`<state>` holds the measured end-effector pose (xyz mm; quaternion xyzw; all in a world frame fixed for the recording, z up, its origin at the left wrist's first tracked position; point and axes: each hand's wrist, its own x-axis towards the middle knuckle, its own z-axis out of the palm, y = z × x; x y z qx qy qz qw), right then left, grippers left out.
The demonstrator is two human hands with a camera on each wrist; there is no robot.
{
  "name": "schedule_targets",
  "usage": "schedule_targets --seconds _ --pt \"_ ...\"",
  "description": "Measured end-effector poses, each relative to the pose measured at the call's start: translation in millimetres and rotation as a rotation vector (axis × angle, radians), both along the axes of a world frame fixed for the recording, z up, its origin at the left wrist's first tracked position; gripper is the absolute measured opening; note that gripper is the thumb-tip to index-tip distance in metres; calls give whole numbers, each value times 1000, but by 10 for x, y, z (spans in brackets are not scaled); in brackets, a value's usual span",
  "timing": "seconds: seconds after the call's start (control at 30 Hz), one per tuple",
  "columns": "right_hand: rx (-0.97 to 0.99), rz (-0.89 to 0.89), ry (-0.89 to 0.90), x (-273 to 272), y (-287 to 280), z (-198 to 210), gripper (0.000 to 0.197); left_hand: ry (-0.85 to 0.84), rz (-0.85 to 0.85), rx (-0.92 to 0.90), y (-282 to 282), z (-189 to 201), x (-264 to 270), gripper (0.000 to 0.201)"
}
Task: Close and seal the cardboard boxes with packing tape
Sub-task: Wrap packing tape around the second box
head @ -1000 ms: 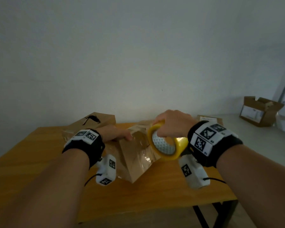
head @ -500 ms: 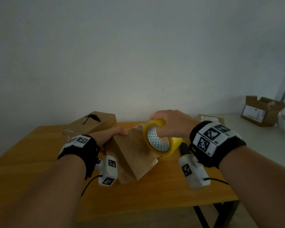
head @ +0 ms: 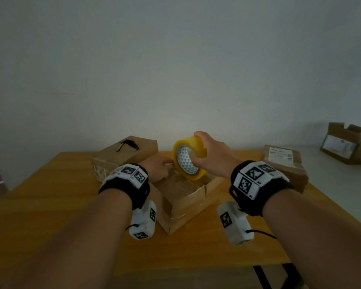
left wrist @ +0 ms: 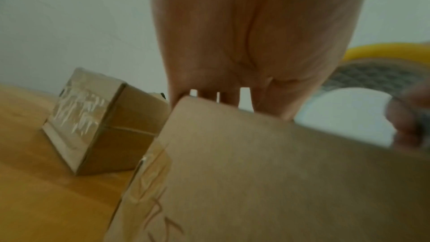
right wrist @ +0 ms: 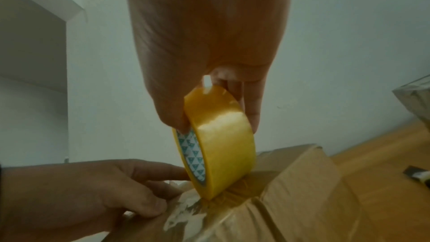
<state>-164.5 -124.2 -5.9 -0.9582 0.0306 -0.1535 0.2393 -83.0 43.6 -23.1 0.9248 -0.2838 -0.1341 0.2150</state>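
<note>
R hand (head: 212, 156) holds the yellow tape roll (head: 189, 158) upright at centre of the head view, thumb inside the core w/ fingers over the outer rim, so the grip is curled round the roll. Roll's lower edge touches the top of the box (head: 188, 202) at centre frame; clear tape, wrinkled, lies on the cardboard right under it.

L hand (head: 157, 170) sits just left of the roll, on the box's far-left top edge. In the right wrist view its fingers (right wrist: 149, 207) curl down onto the taped cardboard, index finger stretched toward the roll; the grip presses the box top there. Left wrist view is blurred, shows fingers over the box edge only.

Box rests on the wooden desk (head: 50, 205), one corner pointing to the lower frame.

A 2nd box (head: 126, 156), shiny tape on its side, stands behind the L hand, upper left of the desk. A flat labelled parcel (head: 284, 163) lies at the desk's right edge. An open carton (head: 346, 142) sits far right, off the desk.
</note>
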Motion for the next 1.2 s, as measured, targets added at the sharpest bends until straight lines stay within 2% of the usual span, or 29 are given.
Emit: schedule_targets --seconds 0.13,0.27,0.4,0.5,0.67,0.83,0.97,1.0,1.07,1.1,1.2 --pt "-10 7 3 52 18 -41 78 19 -57 4 -27 -119 30 41" --pt "0 26 20 48 40 -57 85 56 -69 126 -68 -92 72 46" --pt "-49 2 34 59 90 36 72 65 -86 262 -116 -26 59 56" --pt "-64 -39 29 30 122 131 58 65 -95 294 -130 -8 58 61" --pt "-12 -102 92 -77 138 393 42 -39 -52 248 -150 -81 -1 49" --pt "-39 -119 216 -173 155 522 39 -45 -37 340 -171 -47 -42 52" --pt "-29 -157 282 -213 156 524 45 -51 -31 404 -174 -17 -57 50" --pt "-36 -159 296 -224 163 520 41 -46 -29 423 -175 -24 -46 51" --pt "-54 -191 325 -236 198 515 15 -36 -28 449 -178 -28 -33 53" --pt "-58 -202 341 -240 220 509 15 -37 -24 453 -184 -22 -39 53" --pt "-60 -197 367 -238 258 487 37 -44 -15 463 -191 -21 -47 53"
